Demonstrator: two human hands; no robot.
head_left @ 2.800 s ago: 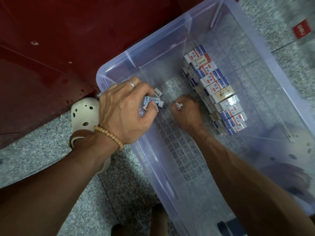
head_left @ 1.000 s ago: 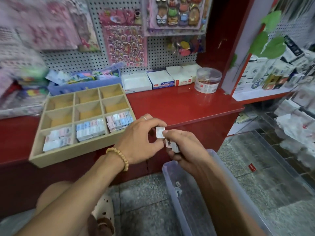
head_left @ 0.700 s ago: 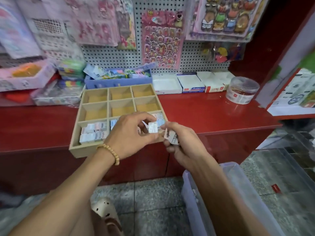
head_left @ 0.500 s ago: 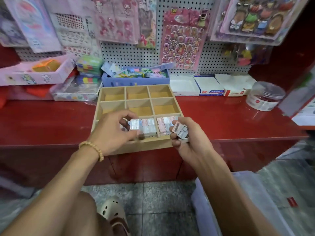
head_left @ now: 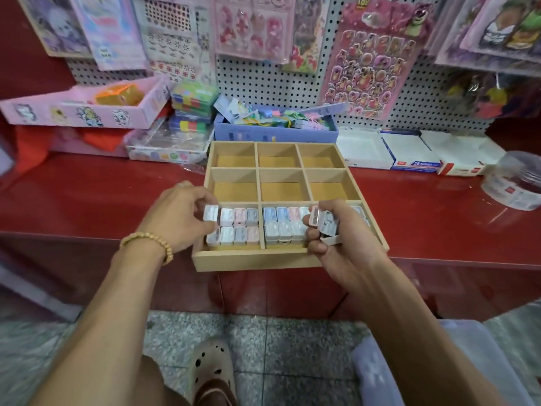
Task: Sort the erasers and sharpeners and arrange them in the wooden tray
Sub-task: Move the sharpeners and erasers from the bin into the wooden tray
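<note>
Both hands have risen from the clear plastic bin on the floor to the wooden tray (head_left: 257,260), which sits at the front edge of a glossy red worktop (head_left: 433,218). At the near-left compartment, the left hand (head_left: 178,219) pinches a single small sharpener (head_left: 211,213) between thumb and fingers, holding it beside the rows of sharpeners (head_left: 238,227) already packed there. Over the tray's near-right corner, the right hand (head_left: 330,244) has its fingers curled round a small bunch of sharpeners (head_left: 325,225). The near-middle compartment is also filled with rows, while the six compartments behind show bare wood. Behind the tray stand a blue box of mixed stationery (head_left: 275,131), white cartons (head_left: 389,152) and a clear round tub (head_left: 515,183) to the right, with pink and transparent boxes to the left. A white pegboard (head_left: 263,83) hung with sticker sheets backs the worktop. Below lie a speckled grey tile floor (head_left: 281,347), a beige clog (head_left: 212,373) and a corner of the plastic bin (head_left: 377,373).
</note>
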